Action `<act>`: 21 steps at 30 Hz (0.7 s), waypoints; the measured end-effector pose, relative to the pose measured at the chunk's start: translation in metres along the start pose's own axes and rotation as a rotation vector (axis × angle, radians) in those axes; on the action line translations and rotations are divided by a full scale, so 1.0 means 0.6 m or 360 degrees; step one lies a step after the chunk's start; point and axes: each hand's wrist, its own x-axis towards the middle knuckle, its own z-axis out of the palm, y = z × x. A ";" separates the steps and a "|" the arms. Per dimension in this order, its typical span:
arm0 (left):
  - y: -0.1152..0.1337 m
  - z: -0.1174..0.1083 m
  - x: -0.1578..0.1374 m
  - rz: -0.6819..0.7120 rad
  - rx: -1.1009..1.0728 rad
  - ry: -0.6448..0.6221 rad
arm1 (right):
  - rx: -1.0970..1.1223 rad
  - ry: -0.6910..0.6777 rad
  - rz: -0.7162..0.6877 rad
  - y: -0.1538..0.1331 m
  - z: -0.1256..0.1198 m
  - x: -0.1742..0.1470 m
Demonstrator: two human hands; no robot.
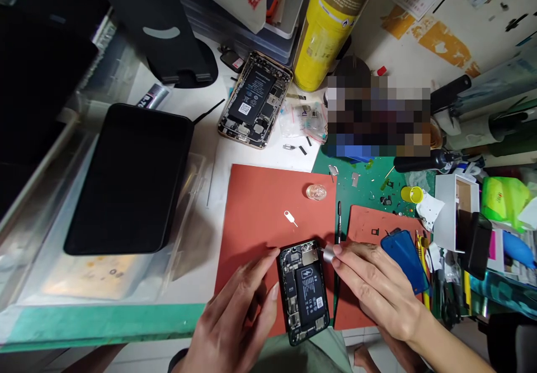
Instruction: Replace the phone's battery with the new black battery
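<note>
An opened smartphone (pixel 302 294) with its battery and circuit boards exposed lies at the near edge of the red mat (pixel 260 205). My left hand (pixel 237 311) has its index fingertip and thumb against the phone's left side; its other fingers are partly hidden. In my right hand (pixel 373 283), the fingertips pinch a small silver screwdriver (pixel 328 253), whose thin tip points at the phone's upper right edge. Above the phone lie a SIM eject pin (pixel 289 217) and a small clear jar (pixel 316 192). Black tweezers (pixel 339 222) lie just right of the phone.
A second opened phone (pixel 255 100) lies at the back, beside a yellow spray can (pixel 321 32). A black tablet-like device (pixel 130 180) rests on plastic boxes at left. At right are a blue phone panel (pixel 405 261), a white box (pixel 455 211) and several tools. Part of the back is pixelated.
</note>
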 end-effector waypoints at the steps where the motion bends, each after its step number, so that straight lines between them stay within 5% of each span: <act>1: 0.001 0.000 0.001 -0.0003 -0.0001 -0.0003 | 0.0010 -0.0008 0.0009 0.001 0.000 -0.001; 21: 0.002 -0.001 -0.005 -0.0050 -0.0005 -0.0025 | 0.0084 -0.0054 0.0163 0.002 0.005 -0.025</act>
